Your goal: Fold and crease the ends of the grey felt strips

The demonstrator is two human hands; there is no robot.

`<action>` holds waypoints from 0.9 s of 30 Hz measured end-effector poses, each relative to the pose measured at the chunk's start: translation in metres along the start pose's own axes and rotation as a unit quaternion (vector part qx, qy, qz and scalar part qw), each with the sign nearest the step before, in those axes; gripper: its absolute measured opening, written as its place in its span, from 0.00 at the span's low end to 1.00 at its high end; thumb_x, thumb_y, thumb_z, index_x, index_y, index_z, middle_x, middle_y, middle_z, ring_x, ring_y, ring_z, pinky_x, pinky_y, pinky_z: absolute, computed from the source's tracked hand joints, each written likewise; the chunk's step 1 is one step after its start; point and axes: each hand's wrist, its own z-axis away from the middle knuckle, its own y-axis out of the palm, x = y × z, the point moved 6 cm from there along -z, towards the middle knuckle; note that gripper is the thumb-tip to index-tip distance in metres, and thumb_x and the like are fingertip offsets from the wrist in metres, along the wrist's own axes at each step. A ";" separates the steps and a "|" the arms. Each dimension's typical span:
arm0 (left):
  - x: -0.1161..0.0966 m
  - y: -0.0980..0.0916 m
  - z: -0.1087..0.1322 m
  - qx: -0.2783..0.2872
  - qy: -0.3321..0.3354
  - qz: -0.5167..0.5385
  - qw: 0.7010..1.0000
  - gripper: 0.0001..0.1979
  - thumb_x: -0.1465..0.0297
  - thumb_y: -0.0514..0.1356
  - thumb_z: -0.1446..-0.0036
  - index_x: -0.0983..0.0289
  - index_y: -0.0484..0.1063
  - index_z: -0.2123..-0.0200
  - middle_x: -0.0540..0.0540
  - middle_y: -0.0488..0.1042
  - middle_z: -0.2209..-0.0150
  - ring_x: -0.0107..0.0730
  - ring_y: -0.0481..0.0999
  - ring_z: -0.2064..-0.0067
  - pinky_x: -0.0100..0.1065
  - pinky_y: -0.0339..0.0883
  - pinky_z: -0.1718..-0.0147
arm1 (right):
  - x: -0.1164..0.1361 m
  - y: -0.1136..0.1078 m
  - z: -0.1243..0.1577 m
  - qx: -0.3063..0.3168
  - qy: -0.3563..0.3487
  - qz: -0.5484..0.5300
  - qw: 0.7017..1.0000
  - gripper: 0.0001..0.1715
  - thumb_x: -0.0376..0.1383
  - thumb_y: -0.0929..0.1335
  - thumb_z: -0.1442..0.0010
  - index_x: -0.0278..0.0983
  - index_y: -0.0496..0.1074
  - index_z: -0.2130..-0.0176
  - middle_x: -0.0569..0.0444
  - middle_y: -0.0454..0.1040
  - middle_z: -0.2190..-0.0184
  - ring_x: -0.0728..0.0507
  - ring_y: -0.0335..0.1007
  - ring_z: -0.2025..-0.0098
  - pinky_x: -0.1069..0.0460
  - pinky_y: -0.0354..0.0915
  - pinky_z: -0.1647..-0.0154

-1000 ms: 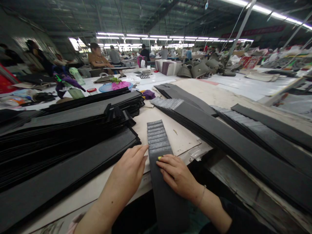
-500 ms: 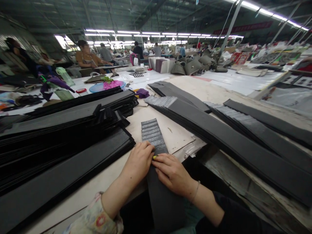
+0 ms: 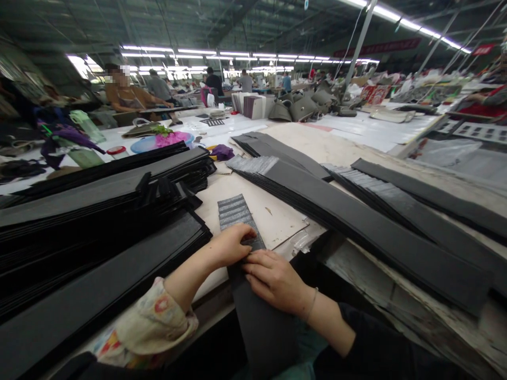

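Note:
A small set of dark grey flat strips (image 3: pixel 259 327) runs from the table edge toward my body. Their far ends are fanned in steps, showing shiny grey bands (image 3: pixel 234 211). My left hand (image 3: pixel 229 246) is bent over these bands, its thumb and fingers closed at the strip edges. My right hand (image 3: pixel 279 282) lies just nearer to me, its fingers close together and gripping the strips from the right side. The fingertips of both hands almost meet, and what lies between them is partly hidden.
Thick stacks of dark strips (image 3: pixel 119 274) lie to the left. More fanned stacks (image 3: pixel 336 211) stretch across the right. Behind are a blue basin (image 3: pixel 144 145), a purple cloth (image 3: pixel 222 152) and a red-lidded jar (image 3: pixel 116 153). Several people sit or stand farther back.
My left hand has rolled over, its wrist turned lower and fingers curled farther across the bands. The yellow bit by my right fingertips is out of sight. The view has shifted slightly right.

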 end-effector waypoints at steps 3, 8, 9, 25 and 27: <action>-0.004 0.001 0.003 -0.013 0.014 -0.012 1.000 0.17 0.79 0.53 0.56 0.66 0.69 0.61 0.55 0.72 0.61 0.33 0.70 0.58 0.33 0.63 0.56 | 0.000 -0.001 0.000 -0.003 0.001 0.007 1.000 0.13 0.33 0.60 0.41 0.33 0.68 0.57 0.49 0.70 0.60 0.46 0.62 0.54 0.49 0.59 0.49; -0.012 0.001 0.009 -0.034 0.044 -0.048 0.997 0.14 0.79 0.53 0.54 0.65 0.70 0.62 0.54 0.71 0.62 0.33 0.69 0.58 0.34 0.63 0.57 | 0.000 -0.002 0.003 -0.016 0.030 0.060 0.998 0.12 0.36 0.61 0.41 0.35 0.68 0.58 0.49 0.69 0.62 0.44 0.61 0.57 0.47 0.61 0.53; -0.013 0.002 0.010 -0.041 0.050 -0.056 0.996 0.14 0.80 0.53 0.53 0.65 0.70 0.62 0.55 0.70 0.62 0.33 0.69 0.58 0.33 0.63 0.56 | 0.000 -0.002 0.003 -0.017 0.034 0.070 0.997 0.12 0.36 0.61 0.41 0.35 0.68 0.59 0.49 0.69 0.62 0.44 0.61 0.57 0.47 0.61 0.54; -0.025 0.022 0.039 -0.076 0.091 -0.202 0.972 0.18 0.78 0.47 0.44 0.64 0.63 0.51 0.56 0.67 0.58 0.36 0.64 0.57 0.39 0.61 0.56 | -0.035 -0.025 0.000 -0.135 0.130 -0.025 0.982 0.23 0.28 0.61 0.46 0.36 0.56 0.50 0.47 0.65 0.57 0.44 0.60 0.52 0.45 0.61 0.50; -0.024 0.022 0.039 -0.088 0.090 -0.185 0.975 0.16 0.78 0.47 0.43 0.64 0.63 0.52 0.56 0.67 0.59 0.35 0.65 0.57 0.39 0.61 0.56 | -0.037 -0.020 -0.005 -0.111 0.130 -0.036 0.985 0.27 0.27 0.62 0.47 0.36 0.53 0.47 0.47 0.63 0.56 0.44 0.61 0.53 0.45 0.62 0.50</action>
